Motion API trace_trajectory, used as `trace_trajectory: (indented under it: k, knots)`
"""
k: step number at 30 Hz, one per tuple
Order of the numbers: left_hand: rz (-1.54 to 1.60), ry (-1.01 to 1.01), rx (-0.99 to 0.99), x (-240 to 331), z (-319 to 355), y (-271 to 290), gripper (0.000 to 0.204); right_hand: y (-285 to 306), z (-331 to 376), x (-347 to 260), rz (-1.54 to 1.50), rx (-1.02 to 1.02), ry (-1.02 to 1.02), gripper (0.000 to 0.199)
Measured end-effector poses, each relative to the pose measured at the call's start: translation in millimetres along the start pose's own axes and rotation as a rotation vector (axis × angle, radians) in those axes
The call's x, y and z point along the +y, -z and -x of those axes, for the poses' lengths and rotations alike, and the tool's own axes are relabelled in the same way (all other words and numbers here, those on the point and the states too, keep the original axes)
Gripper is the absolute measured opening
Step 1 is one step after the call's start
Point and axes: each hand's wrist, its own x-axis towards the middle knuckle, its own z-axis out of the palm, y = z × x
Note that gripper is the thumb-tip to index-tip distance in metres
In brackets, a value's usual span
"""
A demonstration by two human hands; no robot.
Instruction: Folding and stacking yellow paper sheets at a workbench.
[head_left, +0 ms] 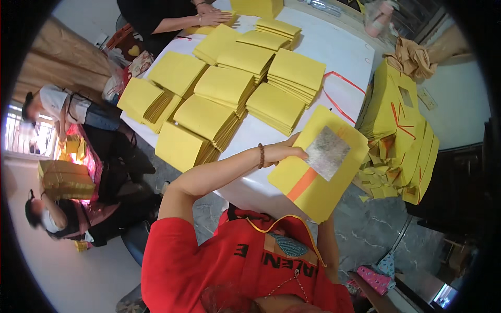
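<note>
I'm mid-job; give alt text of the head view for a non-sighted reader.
The person's left hand grips yellow paper bearing a silver square and orange stripe; the right hand is out of sight. Yellow stacks cover much of a white table, with a co-worker's hands beyond.

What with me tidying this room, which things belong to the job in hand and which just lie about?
Likely the job:
- yellow sheets in the left hand
- folded yellow stacks on the white table
- tied yellow bundles

Apparently lying about:
- tan cloth
- pink item beyond the table
</note>
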Motion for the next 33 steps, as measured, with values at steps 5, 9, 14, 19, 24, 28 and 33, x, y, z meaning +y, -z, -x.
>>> trace_trajectory:
  k: [5, 9, 14, 19, 24, 28, 33]
  knots:
    - [-0.049, 0.014, 0.057, 9, 9, -10, 0.092, 14, 1, 34, 0.138, 0.007, 0.034, 0.038]
    - [0.037, -0.006, 0.024, -3, 11, 7, 0.09, 0, -17, 55, 0.227, 0.008, 0.069, 0.037]
    - [-0.054, -0.011, 0.077, -5, 11, 3, 0.089, 17, -17, 89, 0.349, 0.014, 0.112, 0.036]
    - [-0.035, -0.028, 0.031, -3, -4, 9, 0.088, 27, -47, 116, 0.495, 0.104, 0.103, 0.035]
    - [-0.012, -0.005, 0.019, 9, -2, 2, 0.086, 68, -8, 144, 0.664, 0.276, 0.036, 0.035]
    - [-0.007, 0.012, 0.041, 11, 7, 2, 0.086, 54, -13, -12, 0.398, 0.372, -0.205, 0.031]
    - [0.019, -0.078, 0.143, 15, 13, -9, 0.088, 39, -17, -114, -0.219, 0.413, -0.128, 0.053]
